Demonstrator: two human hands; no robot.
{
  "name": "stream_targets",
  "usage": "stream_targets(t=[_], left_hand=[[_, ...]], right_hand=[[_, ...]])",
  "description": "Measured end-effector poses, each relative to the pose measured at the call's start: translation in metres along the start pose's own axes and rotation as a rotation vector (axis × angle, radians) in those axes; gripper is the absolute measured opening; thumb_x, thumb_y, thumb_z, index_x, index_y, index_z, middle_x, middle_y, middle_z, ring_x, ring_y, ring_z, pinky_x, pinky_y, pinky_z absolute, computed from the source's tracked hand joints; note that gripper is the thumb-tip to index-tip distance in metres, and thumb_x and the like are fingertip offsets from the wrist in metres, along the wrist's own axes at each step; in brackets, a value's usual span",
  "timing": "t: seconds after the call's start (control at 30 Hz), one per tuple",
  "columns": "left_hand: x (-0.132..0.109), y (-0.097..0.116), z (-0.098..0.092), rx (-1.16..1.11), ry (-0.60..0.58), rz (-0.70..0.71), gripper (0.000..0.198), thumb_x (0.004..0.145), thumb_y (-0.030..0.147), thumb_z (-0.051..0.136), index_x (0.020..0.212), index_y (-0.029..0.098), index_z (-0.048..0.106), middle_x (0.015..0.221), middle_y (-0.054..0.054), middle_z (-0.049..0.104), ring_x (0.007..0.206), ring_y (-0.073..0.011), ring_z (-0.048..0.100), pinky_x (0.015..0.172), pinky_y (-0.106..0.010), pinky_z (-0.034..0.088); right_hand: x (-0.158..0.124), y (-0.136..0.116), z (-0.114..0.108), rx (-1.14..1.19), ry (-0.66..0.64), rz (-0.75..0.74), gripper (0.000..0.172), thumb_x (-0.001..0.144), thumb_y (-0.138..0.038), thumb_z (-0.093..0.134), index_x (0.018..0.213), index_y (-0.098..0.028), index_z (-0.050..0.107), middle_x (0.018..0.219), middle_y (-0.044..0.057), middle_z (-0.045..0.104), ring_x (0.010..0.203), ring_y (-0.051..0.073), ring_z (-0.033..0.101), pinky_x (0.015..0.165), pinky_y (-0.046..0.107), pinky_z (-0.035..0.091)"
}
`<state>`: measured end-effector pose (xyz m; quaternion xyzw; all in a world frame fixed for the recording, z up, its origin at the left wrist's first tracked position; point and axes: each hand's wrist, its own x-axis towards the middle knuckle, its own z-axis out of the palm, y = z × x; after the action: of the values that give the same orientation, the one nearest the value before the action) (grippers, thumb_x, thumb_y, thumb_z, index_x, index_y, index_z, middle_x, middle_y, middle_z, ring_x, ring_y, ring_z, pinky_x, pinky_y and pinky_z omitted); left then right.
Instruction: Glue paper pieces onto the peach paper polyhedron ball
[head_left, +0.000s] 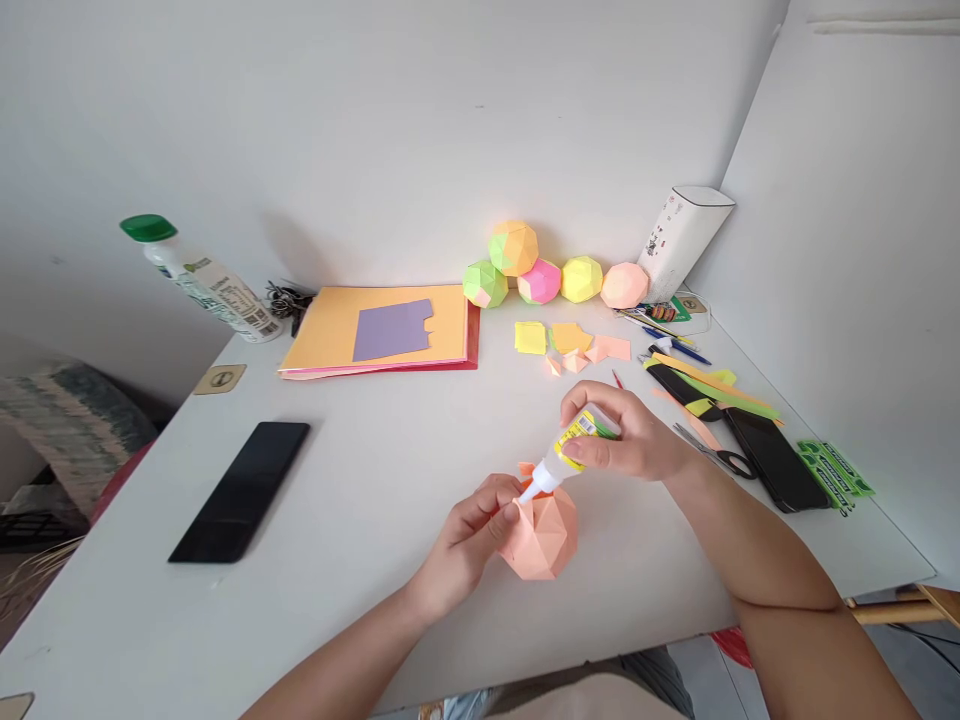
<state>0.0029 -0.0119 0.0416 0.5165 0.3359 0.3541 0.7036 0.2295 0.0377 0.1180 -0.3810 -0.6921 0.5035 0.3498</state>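
My left hand [469,535] is closed on a peach-coloured folded paper ball [544,540] that rests on the white table [375,470]. My right hand [626,435] grips a small glue bottle [566,455] with a yellow label. The bottle is tilted down and to the left, and its white nozzle touches the top of the paper ball near my left thumb. A small orange paper flap sticks up beside the nozzle.
Several finished paper balls [540,270] line the back wall beside a white carton [682,240]. Loose paper pieces [570,345], pens, scissors [716,455] and a dark phone [776,460] lie to the right. A stack of coloured paper [382,330], a bottle [202,280] and a black phone [241,488] lie to the left.
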Motion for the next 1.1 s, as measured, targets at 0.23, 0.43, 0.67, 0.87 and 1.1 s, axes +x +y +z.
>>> stream_targets(t=[0.23,0.43,0.67,0.87,1.1], left_hand=[[-0.0015,0.0000,0.0013,0.020,0.002,-0.022,0.041,0.089,0.051,0.057,0.067,0.017,0.052,0.084,-0.003,0.048,0.077,-0.0161,0.043,0.068,-0.028,0.035],[-0.0014,0.0017,0.0020,0.015,0.010,-0.017,0.042,0.089,0.051,0.058,0.065,0.017,0.052,0.084,-0.003,0.050,0.078,-0.0166,0.045,0.070,-0.028,0.037],[-0.0018,0.0011,0.0016,0.025,0.010,-0.024,0.041,0.089,0.050,0.057,0.066,0.017,0.052,0.084,-0.003,0.050,0.079,-0.0173,0.045,0.071,-0.029,0.037],[-0.0011,0.0011,0.0024,0.039,0.014,-0.031,0.043,0.089,0.053,0.057,0.066,0.018,0.051,0.084,-0.003,0.050,0.080,-0.0173,0.045,0.072,-0.029,0.037],[-0.0015,0.0018,0.0020,0.060,0.013,-0.033,0.043,0.089,0.054,0.057,0.065,0.018,0.052,0.082,-0.003,0.050,0.081,-0.0179,0.045,0.074,-0.030,0.037]], right_hand=[[0.0025,-0.0022,-0.0014,-0.022,-0.012,0.043,0.024,0.079,-0.036,0.071,0.085,-0.019,0.054,0.071,-0.003,0.050,0.062,0.011,0.044,0.056,0.024,0.036],[0.0011,-0.0052,-0.0020,-0.042,-0.018,0.052,0.026,0.081,-0.039,0.070,0.085,-0.019,0.053,0.072,-0.002,0.050,0.063,0.012,0.044,0.057,0.025,0.037],[0.0012,-0.0052,-0.0006,-0.029,-0.016,0.036,0.026,0.080,-0.037,0.071,0.086,-0.019,0.053,0.076,-0.002,0.050,0.066,0.012,0.045,0.059,0.025,0.038],[-0.0005,-0.0057,-0.0002,-0.044,-0.011,0.042,0.025,0.079,-0.036,0.071,0.086,-0.020,0.054,0.076,-0.002,0.050,0.066,0.012,0.044,0.058,0.024,0.039],[-0.0004,-0.0057,0.0010,-0.050,-0.001,0.035,0.023,0.079,-0.035,0.070,0.087,-0.020,0.056,0.078,-0.001,0.051,0.067,0.013,0.044,0.060,0.025,0.040]])
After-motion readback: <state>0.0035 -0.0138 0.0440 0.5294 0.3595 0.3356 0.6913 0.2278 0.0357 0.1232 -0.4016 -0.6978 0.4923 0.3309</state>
